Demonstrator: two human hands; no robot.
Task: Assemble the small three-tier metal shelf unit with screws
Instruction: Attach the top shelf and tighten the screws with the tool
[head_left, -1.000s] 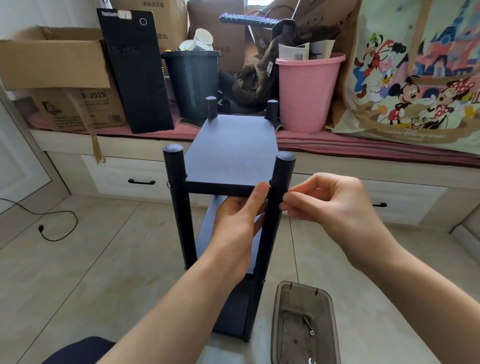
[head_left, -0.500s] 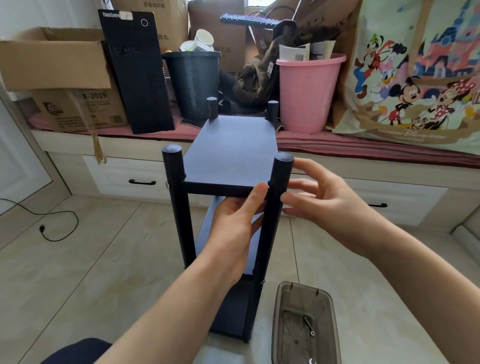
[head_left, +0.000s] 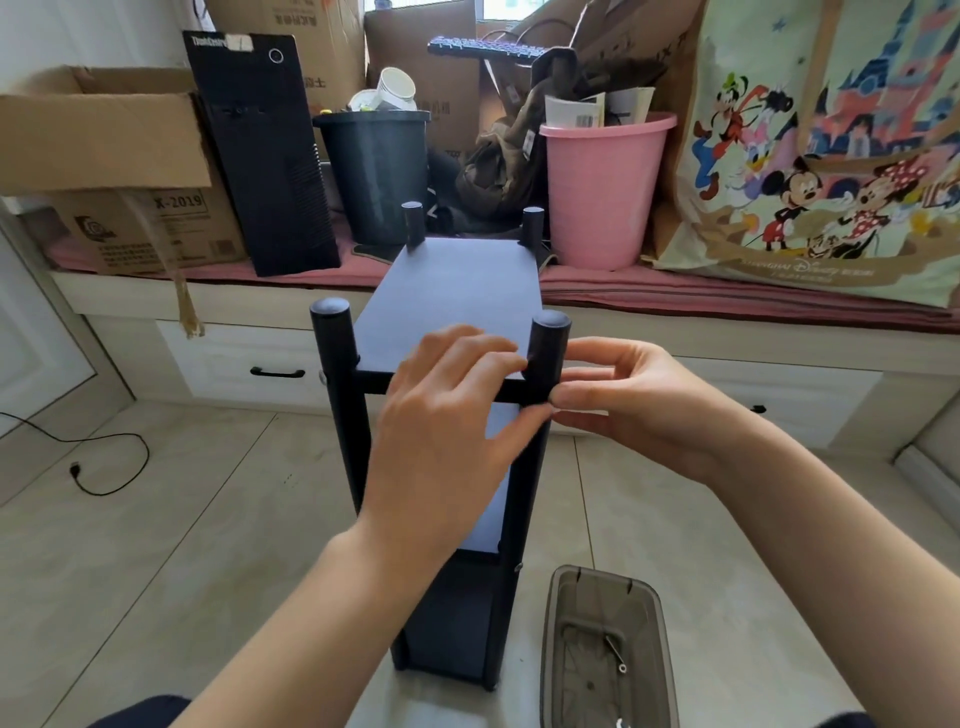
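The left hand (head_left: 447, 415) grips the front edge of the top tier, fingers curled over it, thumb beneath. The right hand (head_left: 628, 400) pinches at the near right post (head_left: 545, 358) just where that tier joins; what it holds is hidden. The black shelf unit (head_left: 452, 291) stands upright on the tiled floor (head_left: 156, 519), a brown plastic tray (head_left: 608, 649) beside its foot.

Place: a home room serving as storage
Evidence: cardboard boxes (head_left: 98, 130), pink bin (head_left: 602, 192) and cartoon tote bag (head_left: 831, 156) crowding a window seat (head_left: 727, 306)
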